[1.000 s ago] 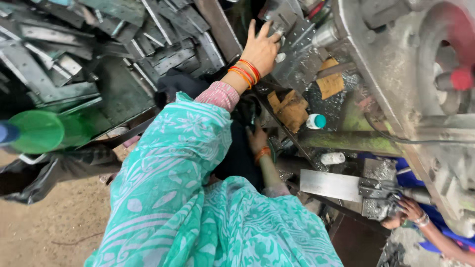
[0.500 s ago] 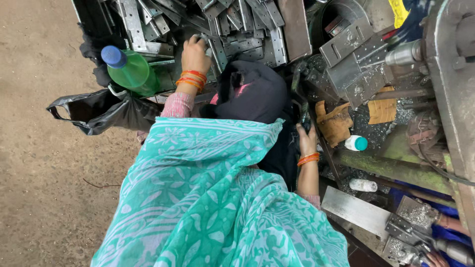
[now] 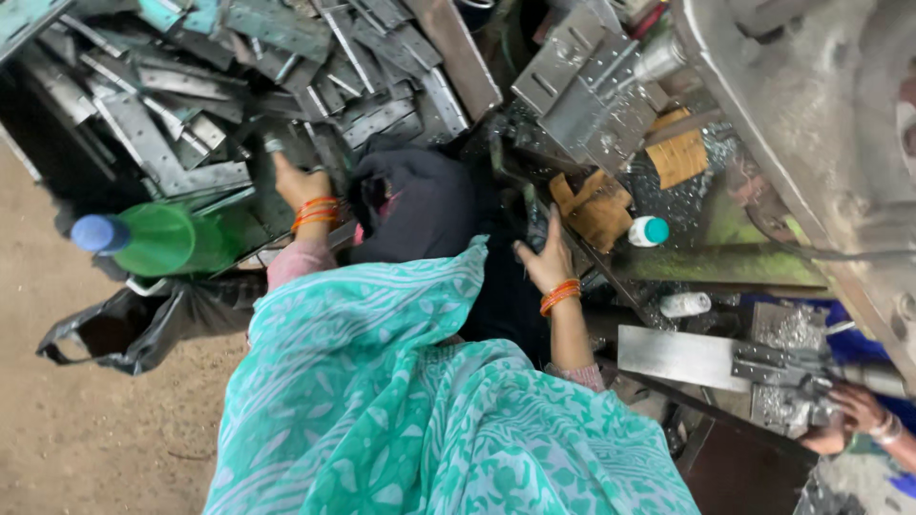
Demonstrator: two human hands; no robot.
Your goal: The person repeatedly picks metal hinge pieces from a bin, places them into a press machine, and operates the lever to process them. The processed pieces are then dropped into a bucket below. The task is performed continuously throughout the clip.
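- At the left edge of the scrap heap, the person's left hand (image 3: 301,184) reaches among the flat metal strips (image 3: 181,143). It is seen from the back, with orange bangles at the wrist and the fingers curled down and together. A short grey end (image 3: 275,147) shows just above the knuckles. Whether the fingers actually clamp it cannot be told from this view.
- The right hand (image 3: 545,262) is spread, fingers apart, holding nothing. It rests near the edge of the cluttered bench (image 3: 725,262), beside a dark cloth bundle (image 3: 420,205).
- The strips lie criss-crossed in a loose pile, overlapping one another. The one under the left hand is partly hidden by its neighbours.
- A green bottle with a blue cap (image 3: 157,238) lies just left of the left forearm. A black plastic bag (image 3: 134,324) sits below it on the dirt floor.
- Stacked punched plates (image 3: 587,91), tan cloth (image 3: 596,205) and a small white bottle with a teal cap (image 3: 649,231) lie on the bench by the right hand.
- Step in hand, as judged: selecting one strip from the heap.
- Drawing it free would call for a firm pinch on the exposed end. It would also need a pull along the strip's length so that the overlapping pieces do not snag or slide.
- Another person's hand (image 3: 856,412) works at a flat steel plate (image 3: 679,358) at lower right, well apart from both hands.
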